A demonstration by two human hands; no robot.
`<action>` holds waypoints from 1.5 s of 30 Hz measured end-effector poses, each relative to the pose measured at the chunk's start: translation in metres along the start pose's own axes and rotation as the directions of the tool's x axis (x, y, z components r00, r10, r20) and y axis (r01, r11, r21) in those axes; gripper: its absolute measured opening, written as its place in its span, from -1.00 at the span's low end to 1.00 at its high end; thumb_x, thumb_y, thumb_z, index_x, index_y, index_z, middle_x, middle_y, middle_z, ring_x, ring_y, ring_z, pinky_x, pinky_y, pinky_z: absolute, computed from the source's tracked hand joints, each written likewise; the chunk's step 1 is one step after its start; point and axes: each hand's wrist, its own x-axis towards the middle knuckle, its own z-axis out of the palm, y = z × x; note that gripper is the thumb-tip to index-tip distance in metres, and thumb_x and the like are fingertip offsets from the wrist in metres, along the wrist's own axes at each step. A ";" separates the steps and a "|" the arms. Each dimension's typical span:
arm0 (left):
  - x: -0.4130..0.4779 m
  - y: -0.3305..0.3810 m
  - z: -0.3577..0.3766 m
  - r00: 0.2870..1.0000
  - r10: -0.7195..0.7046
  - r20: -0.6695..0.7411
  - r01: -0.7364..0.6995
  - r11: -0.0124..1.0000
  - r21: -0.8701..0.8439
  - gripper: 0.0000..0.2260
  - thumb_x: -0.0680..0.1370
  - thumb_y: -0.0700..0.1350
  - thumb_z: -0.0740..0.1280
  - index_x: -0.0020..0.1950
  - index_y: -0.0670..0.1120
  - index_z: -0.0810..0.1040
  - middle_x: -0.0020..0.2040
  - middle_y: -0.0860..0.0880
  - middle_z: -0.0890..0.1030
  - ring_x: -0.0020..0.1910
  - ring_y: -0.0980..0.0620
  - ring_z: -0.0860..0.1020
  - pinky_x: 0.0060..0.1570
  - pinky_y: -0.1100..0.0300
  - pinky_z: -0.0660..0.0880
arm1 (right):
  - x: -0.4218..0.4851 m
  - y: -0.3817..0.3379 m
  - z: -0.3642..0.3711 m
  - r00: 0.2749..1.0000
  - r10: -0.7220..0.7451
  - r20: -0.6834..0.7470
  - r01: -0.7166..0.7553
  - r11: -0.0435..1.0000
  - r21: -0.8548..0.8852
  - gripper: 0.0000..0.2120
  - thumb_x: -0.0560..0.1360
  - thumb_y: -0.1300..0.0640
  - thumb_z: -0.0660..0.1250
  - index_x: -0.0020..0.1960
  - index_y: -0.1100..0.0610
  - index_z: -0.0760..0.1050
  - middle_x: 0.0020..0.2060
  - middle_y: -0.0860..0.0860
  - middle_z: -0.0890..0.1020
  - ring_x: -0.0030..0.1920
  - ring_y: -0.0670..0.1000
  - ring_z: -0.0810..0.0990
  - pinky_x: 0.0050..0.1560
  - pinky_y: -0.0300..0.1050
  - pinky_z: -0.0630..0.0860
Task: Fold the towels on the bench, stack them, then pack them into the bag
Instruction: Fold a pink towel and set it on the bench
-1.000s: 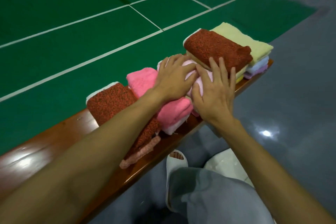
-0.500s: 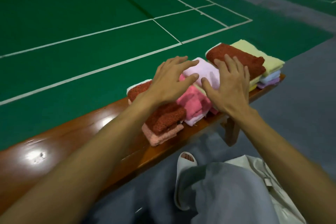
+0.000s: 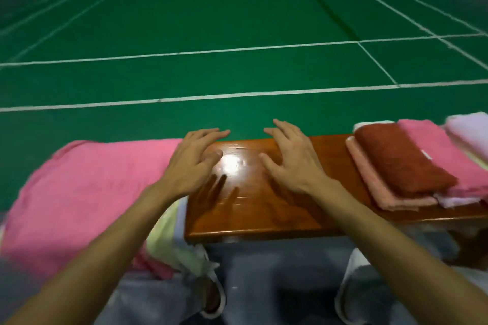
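1. While both hands hover over the bare middle stretch of the wooden bench (image 3: 264, 214), neither holds anything; the left hand (image 3: 195, 163) has its fingers straight and slightly fanned, pointing away from the person; the right hand (image 3: 293, 163) is spread the same way, apart from the left.
2. Whether either palm touches the wood cannot be told; dark finger reflections show on the glossy surface beneath.
3. A large unfolded pink towel (image 3: 87, 187) covers the bench at the left, its edge just beside the left wrist; a pale yellow towel (image 3: 169, 243) hangs below it.
4. At the right lie folded towels; a rust-red towel (image 3: 398, 163) rests on a salmon towel (image 3: 375, 187); a folded pink towel (image 3: 449, 155) and a lilac towel (image 3: 470, 134) lie beyond.
5. Green court floor (image 3: 237, 21) with white lines stretches behind.
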 end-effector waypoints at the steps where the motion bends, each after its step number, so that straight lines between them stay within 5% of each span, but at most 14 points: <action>1: -0.014 -0.022 -0.016 0.999 -0.028 -0.037 0.029 0.999 0.024 -0.49 0.57 0.17 0.15 0.49 0.07 0.50 0.43 0.00 0.52 0.41 -0.04 0.42 0.41 0.01 0.30 | 0.006 -0.020 0.015 0.999 -0.017 0.044 0.016 1.000 0.020 -0.33 0.50 -0.28 0.14 0.49 0.07 0.41 0.51 0.13 0.39 0.51 0.14 0.32 0.51 0.12 0.27; 7: -0.098 -0.135 -0.092 0.895 -0.335 -0.294 0.382 0.917 0.119 -0.56 0.60 0.06 0.17 0.39 -0.07 0.57 0.31 -0.15 0.60 0.29 -0.20 0.50 0.33 -0.08 0.39 | 0.029 -0.125 0.092 0.986 -0.127 0.113 0.090 0.955 0.284 -0.66 0.55 -0.03 0.35 0.26 0.10 0.57 0.07 0.04 0.65 0.10 0.10 0.58 0.17 0.04 0.51; 12: -0.151 -0.206 -0.126 0.613 -0.591 -0.524 0.729 0.679 0.087 -0.68 0.56 -0.03 0.36 0.17 -0.23 0.65 0.09 -0.33 0.65 0.07 -0.34 0.59 0.17 -0.17 0.52 | 0.039 -0.176 0.135 0.982 0.085 0.168 -0.136 0.938 0.319 -0.76 0.44 -0.11 0.39 -0.17 0.07 0.63 -0.26 0.00 0.69 -0.16 0.11 0.66 -0.08 0.01 0.60; 16: -0.168 -0.216 -0.129 0.546 -0.623 -0.559 0.766 0.643 0.031 -0.75 0.50 -0.02 0.49 0.03 -0.19 0.71 -0.03 -0.25 0.70 0.00 -0.28 0.64 0.14 -0.09 0.54 | 0.047 -0.182 0.149 0.928 0.336 0.164 -0.364 0.911 0.196 -0.42 0.26 -0.38 0.31 -0.26 0.18 0.56 -0.25 0.17 0.65 -0.17 0.22 0.64 -0.24 -0.10 0.38; 21: -0.161 -0.210 -0.130 0.461 -0.644 -0.611 0.777 0.625 -0.072 -0.88 0.52 -0.13 0.48 -0.03 -0.15 0.74 -0.09 -0.22 0.73 -0.03 -0.26 0.67 0.07 -0.05 0.58 | 0.053 -0.185 0.153 0.919 0.347 0.187 -0.389 0.876 0.284 -0.73 0.37 -0.05 0.46 -0.35 0.12 0.56 -0.29 0.07 0.65 -0.15 0.17 0.66 -0.20 -0.12 0.47; 28: -0.155 -0.181 -0.144 0.526 -0.491 -0.694 0.670 0.742 -0.017 -0.87 0.51 -0.09 0.38 -0.06 -0.09 0.70 -0.04 -0.19 0.67 -0.10 -0.23 0.62 -0.03 -0.01 0.54 | 0.048 -0.181 0.111 0.990 0.134 0.044 -0.136 0.821 0.554 -0.82 0.51 0.17 0.44 -0.25 0.14 0.54 -0.40 -0.04 0.56 -0.36 -0.09 0.47 -0.32 -0.14 0.38; 30: -0.147 -0.170 -0.149 0.593 -0.468 -0.656 0.596 0.802 -0.033 -0.92 0.54 -0.12 0.39 -0.04 -0.08 0.66 0.03 -0.22 0.61 -0.06 -0.17 0.59 0.04 0.07 0.47 | 0.048 -0.178 0.093 0.983 0.165 0.075 -0.162 0.615 0.771 -0.80 0.61 0.23 0.35 -0.18 0.23 0.49 -0.35 0.01 0.51 -0.37 -0.12 0.43 -0.34 -0.23 0.40; 34: -0.111 -0.144 -0.153 0.711 -0.408 -0.573 0.439 0.894 -0.093 -0.97 0.63 -0.13 0.30 0.01 -0.07 0.51 0.03 -0.19 0.57 -0.07 -0.08 0.53 -0.04 0.05 0.49 | 0.054 -0.159 0.053 0.910 0.251 0.330 -0.328 -0.049 0.943 -0.75 0.71 0.25 0.14 -0.14 0.09 0.37 -0.28 0.02 0.55 -0.35 -0.08 0.52 -0.39 -0.20 0.56; 36: -0.089 -0.121 -0.140 0.769 -0.373 -0.520 0.361 0.924 -0.129 -0.96 0.66 -0.19 0.25 0.01 -0.13 0.46 -0.05 -0.10 0.53 -0.16 0.02 0.43 -0.16 0.14 0.40 | 0.055 -0.133 0.033 0.890 0.280 0.361 -0.317 -0.188 0.929 -0.74 0.72 0.25 0.07 -0.12 0.09 0.36 -0.34 0.00 0.57 -0.41 -0.10 0.53 -0.44 -0.23 0.54; 42: -0.040 -0.063 -0.044 0.879 -0.330 -0.345 0.294 0.943 -0.154 -0.92 0.69 -0.14 0.19 -0.01 -0.04 0.38 -0.14 0.04 0.49 -0.18 -0.02 0.45 -0.12 0.02 0.39 | 0.040 -0.026 0.006 0.823 0.473 0.315 -0.296 -0.116 0.948 -0.70 0.61 0.32 0.17 -0.23 0.16 0.56 -0.31 0.06 0.58 -0.26 0.00 0.55 -0.10 -0.10 0.54; 45: -0.027 -0.036 0.008 0.915 -0.256 -0.311 0.231 0.966 -0.114 -0.91 0.71 -0.13 0.16 0.00 -0.05 0.36 -0.03 -0.06 0.53 -0.06 -0.11 0.49 -0.04 -0.08 0.43 | 0.025 0.023 -0.005 0.762 0.593 0.260 -0.377 0.081 0.923 -0.68 0.56 0.27 0.21 -0.33 0.10 0.55 -0.36 0.02 0.54 -0.35 -0.05 0.50 -0.22 -0.11 0.46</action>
